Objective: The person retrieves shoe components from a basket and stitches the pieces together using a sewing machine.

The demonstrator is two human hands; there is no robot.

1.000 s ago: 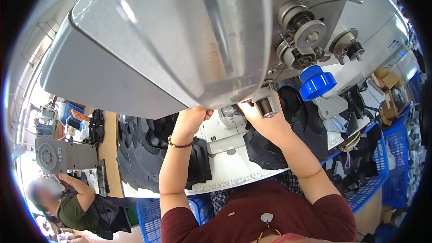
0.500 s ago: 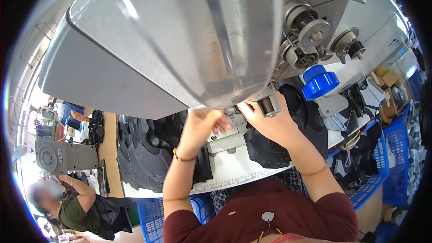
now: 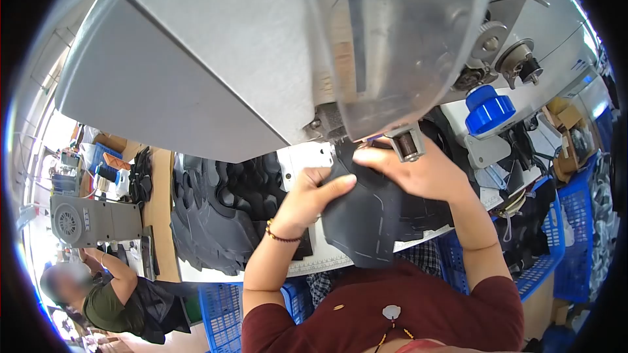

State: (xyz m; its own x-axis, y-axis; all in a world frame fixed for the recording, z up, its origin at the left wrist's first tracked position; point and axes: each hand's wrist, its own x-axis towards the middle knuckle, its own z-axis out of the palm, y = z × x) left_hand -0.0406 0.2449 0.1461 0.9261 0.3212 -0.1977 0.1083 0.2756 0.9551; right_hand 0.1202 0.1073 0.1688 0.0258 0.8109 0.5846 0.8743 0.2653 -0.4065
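Observation:
A dark shoe-upper piece (image 3: 363, 222) with pale marked lines hangs over the front of the sewing machine's (image 3: 216, 59) bed, its far end near the needle area. My left hand (image 3: 311, 197) grips its left edge, thumb on top and the other fingers hidden beneath. My right hand (image 3: 428, 171) is closed on the piece's upper right side, close to the presser area; its fingertips are partly hidden by the bobbin winder bracket (image 3: 407, 145). A clear plastic guard (image 3: 412, 46) covers part of the view above the hands.
A pile of dark upper pieces (image 3: 219, 212) lies to the left on the white table, more pieces (image 3: 422, 212) to the right. A blue knob (image 3: 489, 112) juts from the machine. Blue baskets (image 3: 575, 222) stand at right. Another person (image 3: 118, 301) works at far left.
My left hand, free before, now holds a dark upper piece, which has come up in front of the machine. My right hand has shifted right. The view has moved slightly.

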